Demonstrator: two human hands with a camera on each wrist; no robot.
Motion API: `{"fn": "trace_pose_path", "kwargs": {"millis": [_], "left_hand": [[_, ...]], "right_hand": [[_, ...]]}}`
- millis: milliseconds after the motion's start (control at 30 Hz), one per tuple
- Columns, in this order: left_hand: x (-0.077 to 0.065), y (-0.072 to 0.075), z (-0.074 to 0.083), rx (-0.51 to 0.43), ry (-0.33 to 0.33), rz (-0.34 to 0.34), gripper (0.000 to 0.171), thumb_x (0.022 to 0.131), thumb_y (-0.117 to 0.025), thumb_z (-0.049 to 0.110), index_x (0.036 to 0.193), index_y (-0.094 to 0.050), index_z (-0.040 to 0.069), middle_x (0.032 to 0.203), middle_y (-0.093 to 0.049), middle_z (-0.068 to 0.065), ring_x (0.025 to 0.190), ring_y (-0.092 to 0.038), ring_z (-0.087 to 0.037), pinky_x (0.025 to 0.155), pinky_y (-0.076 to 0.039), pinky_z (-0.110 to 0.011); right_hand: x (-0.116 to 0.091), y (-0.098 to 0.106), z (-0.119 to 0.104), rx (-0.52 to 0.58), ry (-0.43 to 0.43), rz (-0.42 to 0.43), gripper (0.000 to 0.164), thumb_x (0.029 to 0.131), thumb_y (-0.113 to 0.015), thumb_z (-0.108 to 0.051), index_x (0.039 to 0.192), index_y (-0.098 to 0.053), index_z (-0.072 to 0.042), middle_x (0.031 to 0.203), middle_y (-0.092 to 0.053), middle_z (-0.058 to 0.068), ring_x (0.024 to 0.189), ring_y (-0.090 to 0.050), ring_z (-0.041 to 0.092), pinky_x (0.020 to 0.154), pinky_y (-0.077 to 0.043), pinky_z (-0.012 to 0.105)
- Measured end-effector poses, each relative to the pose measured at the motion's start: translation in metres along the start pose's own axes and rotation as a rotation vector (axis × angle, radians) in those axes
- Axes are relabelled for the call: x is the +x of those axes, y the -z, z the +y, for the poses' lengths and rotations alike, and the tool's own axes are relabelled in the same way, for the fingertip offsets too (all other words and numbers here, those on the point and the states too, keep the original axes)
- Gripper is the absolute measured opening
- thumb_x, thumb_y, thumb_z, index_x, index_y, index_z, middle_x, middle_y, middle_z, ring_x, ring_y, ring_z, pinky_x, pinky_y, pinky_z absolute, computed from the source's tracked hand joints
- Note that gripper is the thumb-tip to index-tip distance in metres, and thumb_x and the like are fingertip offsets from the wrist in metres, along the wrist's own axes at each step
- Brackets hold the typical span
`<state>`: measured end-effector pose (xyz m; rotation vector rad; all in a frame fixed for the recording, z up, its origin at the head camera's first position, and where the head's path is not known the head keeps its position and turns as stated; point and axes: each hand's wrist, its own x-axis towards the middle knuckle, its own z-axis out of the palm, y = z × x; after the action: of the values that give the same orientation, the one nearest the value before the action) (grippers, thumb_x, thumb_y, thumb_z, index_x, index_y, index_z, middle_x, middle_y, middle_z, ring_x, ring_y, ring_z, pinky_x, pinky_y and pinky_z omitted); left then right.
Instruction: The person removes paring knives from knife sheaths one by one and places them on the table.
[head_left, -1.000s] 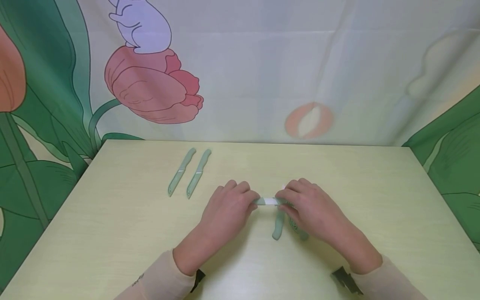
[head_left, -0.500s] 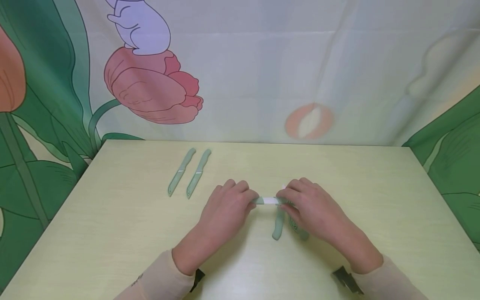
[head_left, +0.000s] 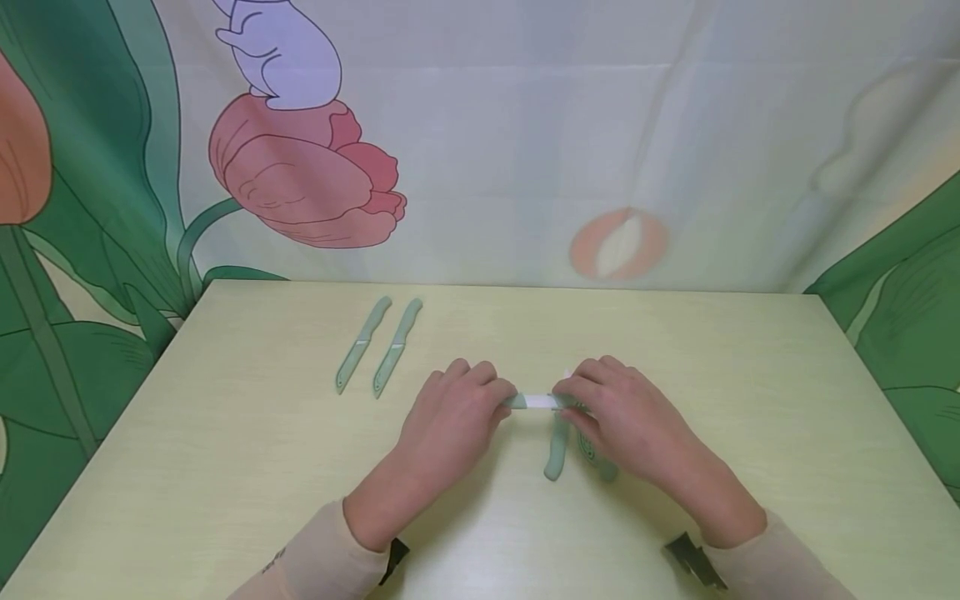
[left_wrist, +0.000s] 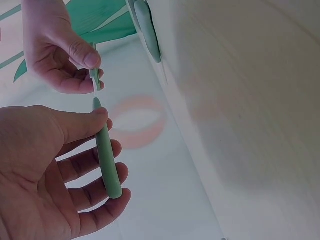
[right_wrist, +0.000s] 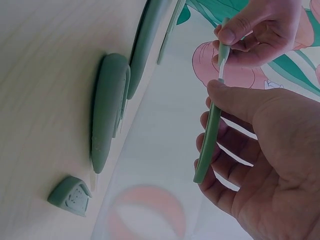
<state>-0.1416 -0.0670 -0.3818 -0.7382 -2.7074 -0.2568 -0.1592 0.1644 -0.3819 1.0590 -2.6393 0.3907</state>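
In the head view a knife lies crosswise between my two hands, its white blade bare in the middle. My left hand grips its green handle, thumb on one side and fingers on the other. My right hand pinches the green blade sheath, which covers the far part of the blade. Beneath the right hand, another green-handled knife lies on the table. A green piece with a hole pattern is close by, partly hidden by that hand in the head view.
Two sheathed green knives lie side by side at the table's back left. The pale wooden table ends at a printed curtain. Both wrists carry dark straps.
My left hand has shifted very slightly left, and a little more white blade shows between the hands. The right hand and the knives on the table look unmoved.
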Motion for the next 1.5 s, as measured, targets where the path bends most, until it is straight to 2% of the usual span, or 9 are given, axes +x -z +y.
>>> {"fn": "trace_pose_path", "kwargs": {"millis": [1500], "left_hand": [[0.0004, 0.0012, -0.0026, 0.003, 0.016, -0.013, 0.014, 0.082, -0.077, 0.023, 0.094, -0.070, 0.024, 0.076, -0.051, 0.009, 0.065, -0.039, -0.014, 0.055, -0.033, -0.025]], "right_hand": [[0.0008, 0.0032, 0.0004, 0.000, -0.030, -0.034, 0.024, 0.080, -0.079, -0.020, 0.102, -0.070, -0.017, 0.093, -0.060, -0.006, 0.078, -0.049, 0.014, 0.065, -0.042, 0.026]]}}
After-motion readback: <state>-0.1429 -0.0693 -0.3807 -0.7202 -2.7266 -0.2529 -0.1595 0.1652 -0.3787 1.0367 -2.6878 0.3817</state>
